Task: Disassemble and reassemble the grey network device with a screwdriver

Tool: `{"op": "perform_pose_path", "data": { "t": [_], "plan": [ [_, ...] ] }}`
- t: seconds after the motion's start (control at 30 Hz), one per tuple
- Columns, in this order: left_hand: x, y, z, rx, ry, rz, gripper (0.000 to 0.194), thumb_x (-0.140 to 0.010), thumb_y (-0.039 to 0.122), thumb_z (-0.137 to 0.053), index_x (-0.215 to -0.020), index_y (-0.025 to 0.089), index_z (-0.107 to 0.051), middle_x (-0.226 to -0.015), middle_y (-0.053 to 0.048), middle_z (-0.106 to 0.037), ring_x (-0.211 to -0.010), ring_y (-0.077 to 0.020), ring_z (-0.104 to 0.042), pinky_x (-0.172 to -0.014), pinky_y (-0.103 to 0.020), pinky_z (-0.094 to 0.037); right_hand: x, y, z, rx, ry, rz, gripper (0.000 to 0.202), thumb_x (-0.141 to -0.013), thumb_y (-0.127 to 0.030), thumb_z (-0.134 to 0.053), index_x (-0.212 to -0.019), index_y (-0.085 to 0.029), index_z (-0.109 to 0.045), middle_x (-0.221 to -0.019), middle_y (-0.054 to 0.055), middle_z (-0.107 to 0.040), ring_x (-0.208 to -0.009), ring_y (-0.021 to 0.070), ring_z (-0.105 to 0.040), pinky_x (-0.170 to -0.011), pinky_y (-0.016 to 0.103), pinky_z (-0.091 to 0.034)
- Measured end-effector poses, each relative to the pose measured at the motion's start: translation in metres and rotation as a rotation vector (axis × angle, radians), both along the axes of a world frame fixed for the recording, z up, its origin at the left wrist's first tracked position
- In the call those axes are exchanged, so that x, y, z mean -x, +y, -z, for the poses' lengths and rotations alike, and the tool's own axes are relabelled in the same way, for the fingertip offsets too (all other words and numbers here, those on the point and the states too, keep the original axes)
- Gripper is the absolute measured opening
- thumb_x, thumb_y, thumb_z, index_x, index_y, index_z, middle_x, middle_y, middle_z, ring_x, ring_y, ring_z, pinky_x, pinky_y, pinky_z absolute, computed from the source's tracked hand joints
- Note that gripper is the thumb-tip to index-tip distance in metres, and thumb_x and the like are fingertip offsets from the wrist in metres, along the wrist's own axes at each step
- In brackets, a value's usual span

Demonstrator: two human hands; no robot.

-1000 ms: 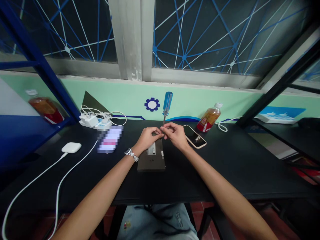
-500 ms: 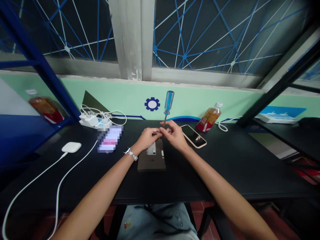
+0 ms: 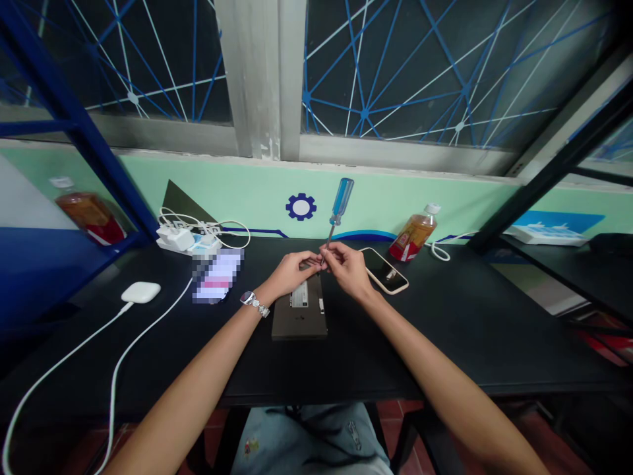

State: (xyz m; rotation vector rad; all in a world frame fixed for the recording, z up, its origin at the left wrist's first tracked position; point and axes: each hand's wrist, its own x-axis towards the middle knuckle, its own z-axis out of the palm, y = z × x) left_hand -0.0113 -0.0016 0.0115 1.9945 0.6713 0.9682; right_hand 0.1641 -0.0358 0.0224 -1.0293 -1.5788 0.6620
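Note:
A flat brown-grey box-like device (image 3: 299, 323) with a white label lies on the black table. Over its far end, my right hand (image 3: 346, 267) pinches the metal shaft of a screwdriver (image 3: 341, 201), whose clear blue handle points up and leans to the right. My left hand (image 3: 293, 272) rests at the device's far end, its fingers pressed together beside the screwdriver tip. Whatever those left fingertips hold is too small to make out. The fingers of both hands meet and hide the tip and the far edge of the device.
A phone (image 3: 386, 272) and a drink bottle (image 3: 414, 234) are to the right. At the left are a white power strip (image 3: 185, 239) with cables, a blurred-out phone (image 3: 218, 277) and a white earphone case (image 3: 141, 292) on a cable. The black table (image 3: 445, 330) ends at its front edge.
The screwdriver has tipped from nearly upright to leaning right. My right hand has shifted slightly, its fingers now around the shaft; my left hand has barely moved.

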Motion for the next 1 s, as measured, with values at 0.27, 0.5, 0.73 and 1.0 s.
{"op": "perform_pose_path", "data": {
  "t": [0.27, 0.5, 0.73, 1.0],
  "plan": [
    [0.006, 0.0, -0.006, -0.088, 0.099, -0.057, 0.017, -0.088, 0.027, -0.061, -0.097, 0.02, -0.073, -0.098, -0.006, -0.075, -0.087, -0.0181, -0.067, -0.079, -0.029, -0.05, -0.006, 0.002, 0.001, -0.004, 0.099, 0.023, 0.038, -0.091, -0.055, -0.051, -0.103, -0.019, -0.059, -0.086, 0.006, -0.068, -0.061, 0.0128, -0.061, -0.053, 0.024, -0.051],
    [0.001, -0.002, -0.001, -0.12, 0.08, -0.042, 0.015, -0.089, 0.026, -0.06, -0.094, 0.018, -0.072, -0.094, -0.006, -0.076, -0.083, -0.0178, -0.068, -0.078, -0.028, -0.049, -0.001, -0.003, 0.002, -0.024, 0.001, -0.036, 0.035, -0.094, -0.051, -0.048, -0.106, -0.02, -0.058, -0.083, 0.004, -0.066, -0.06, 0.0122, -0.059, -0.06, 0.026, -0.053],
    [0.001, -0.001, 0.002, -0.126, 0.078, -0.056, 0.014, -0.089, 0.027, -0.06, -0.087, 0.017, -0.07, -0.088, -0.005, -0.075, -0.08, -0.0178, -0.068, -0.076, -0.027, -0.049, 0.002, -0.003, 0.002, -0.027, -0.053, -0.043, 0.034, -0.094, -0.05, -0.048, -0.108, -0.021, -0.059, -0.084, 0.004, -0.067, -0.061, 0.0133, -0.06, -0.06, 0.027, -0.052],
    [0.0, 0.0, 0.005, -0.117, 0.057, -0.06, 0.014, -0.089, 0.028, -0.062, -0.088, 0.017, -0.07, -0.087, -0.004, -0.075, -0.077, -0.0174, -0.068, -0.075, -0.027, -0.049, 0.001, -0.004, 0.0, -0.05, -0.138, -0.045, 0.034, -0.096, -0.045, -0.046, -0.114, -0.021, -0.061, -0.083, 0.004, -0.067, -0.065, 0.0151, -0.061, -0.063, 0.027, -0.05]
  ]
}}
